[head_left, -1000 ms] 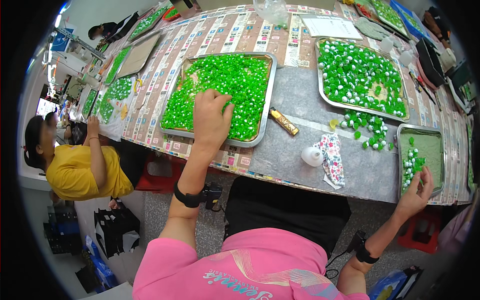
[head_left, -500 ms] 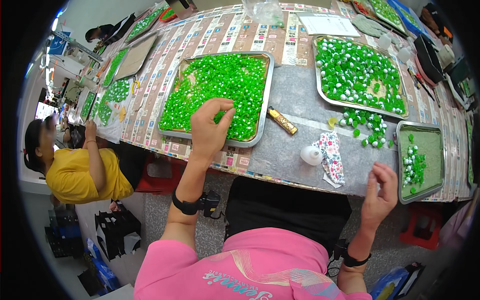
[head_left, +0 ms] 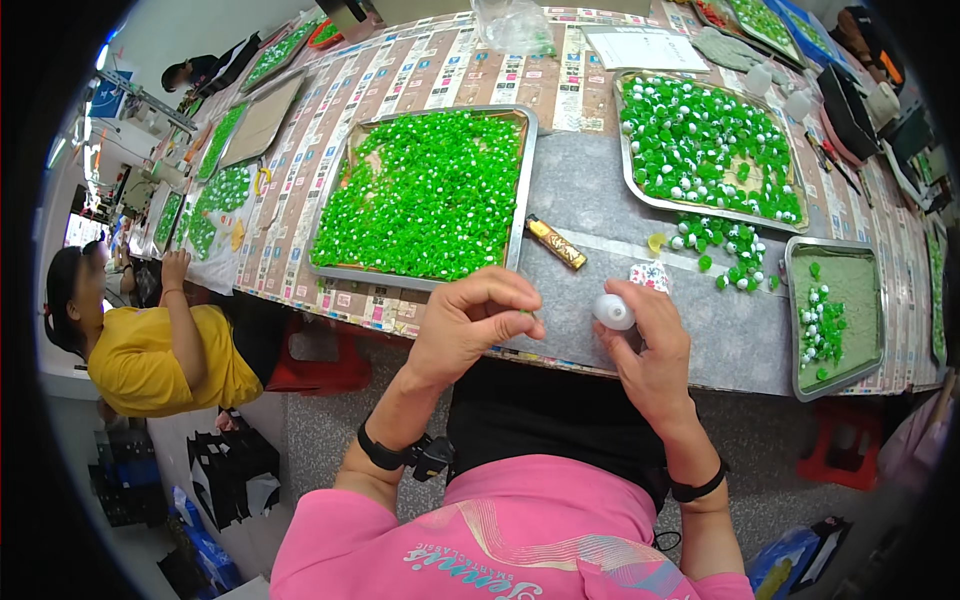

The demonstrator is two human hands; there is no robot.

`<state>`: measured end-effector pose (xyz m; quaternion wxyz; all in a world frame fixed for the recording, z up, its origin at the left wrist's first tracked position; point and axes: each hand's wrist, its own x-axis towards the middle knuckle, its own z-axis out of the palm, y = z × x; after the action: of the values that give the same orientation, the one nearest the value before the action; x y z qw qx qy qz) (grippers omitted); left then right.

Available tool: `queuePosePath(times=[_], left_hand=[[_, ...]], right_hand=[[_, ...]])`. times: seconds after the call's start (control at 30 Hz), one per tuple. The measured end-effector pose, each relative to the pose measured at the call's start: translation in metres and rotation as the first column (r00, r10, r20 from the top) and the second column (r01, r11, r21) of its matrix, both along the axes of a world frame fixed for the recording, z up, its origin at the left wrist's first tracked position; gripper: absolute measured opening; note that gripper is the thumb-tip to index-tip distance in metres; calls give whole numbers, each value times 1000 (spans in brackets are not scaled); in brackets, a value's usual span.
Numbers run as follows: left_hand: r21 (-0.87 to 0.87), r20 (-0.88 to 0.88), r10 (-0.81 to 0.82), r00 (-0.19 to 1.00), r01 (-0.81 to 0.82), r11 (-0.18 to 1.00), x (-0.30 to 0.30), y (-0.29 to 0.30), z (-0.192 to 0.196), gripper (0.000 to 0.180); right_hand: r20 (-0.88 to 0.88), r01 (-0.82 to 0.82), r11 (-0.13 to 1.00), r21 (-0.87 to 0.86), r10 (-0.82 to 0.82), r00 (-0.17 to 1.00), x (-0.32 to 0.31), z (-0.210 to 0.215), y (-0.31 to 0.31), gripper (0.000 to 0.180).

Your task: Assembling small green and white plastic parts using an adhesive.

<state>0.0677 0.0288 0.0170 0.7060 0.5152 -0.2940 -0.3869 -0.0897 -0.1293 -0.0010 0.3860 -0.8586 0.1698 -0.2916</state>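
Observation:
My left hand [head_left: 478, 322] is closed in a pinch in front of the tray's near right corner. A bit of green shows at its fingertips, too small to name. My right hand [head_left: 655, 355] is wrapped round a small white squeeze bottle [head_left: 613, 311], its rounded end facing up. Beyond that hand a floral cloth [head_left: 650, 275] is partly hidden. Left of centre lies a large metal tray [head_left: 529, 170] full of small green pieces [head_left: 425, 190] with white specks. A gold and brown tube-like packet [head_left: 557, 243] rests between tray and bottle.
A second tray [head_left: 626, 180] holds green pieces with white balls; some [head_left: 735, 255] spill onto the grey mat [head_left: 575, 180]. A smaller tray [head_left: 840, 385] stands at the right edge. To the left, a person in a yellow top [head_left: 170, 355] works at the same table.
My left hand has come off the large tray, moving right and nearer me. My right hand has moved left and taken hold of the white squeeze bottle.

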Motion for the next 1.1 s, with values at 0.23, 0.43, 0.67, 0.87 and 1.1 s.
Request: queuePosePath(times=[0.23, 0.43, 0.67, 0.87, 1.1], left_hand=[[147, -300, -73, 951, 121, 982, -19, -4, 7, 15], [55, -396, -129, 909, 164, 985, -31, -10, -9, 15], [146, -461, -111, 880, 199, 969, -42, -16, -11, 17], [50, -345, -114, 931, 140, 989, -47, -21, -29, 15], [113, -269, -49, 962, 82, 990, -53, -25, -23, 14]], right_hand=[[65, 9, 998, -68, -4, 998, -14, 10, 1, 44], [74, -1, 970, 244, -17, 997, -41, 24, 6, 45], [50, -27, 960, 278, 13, 999, -70, 26, 1, 53], [121, 96, 729, 677, -239, 964, -84, 30, 11, 45], [171, 72, 861, 504, -181, 969, -86, 16, 5, 38]])
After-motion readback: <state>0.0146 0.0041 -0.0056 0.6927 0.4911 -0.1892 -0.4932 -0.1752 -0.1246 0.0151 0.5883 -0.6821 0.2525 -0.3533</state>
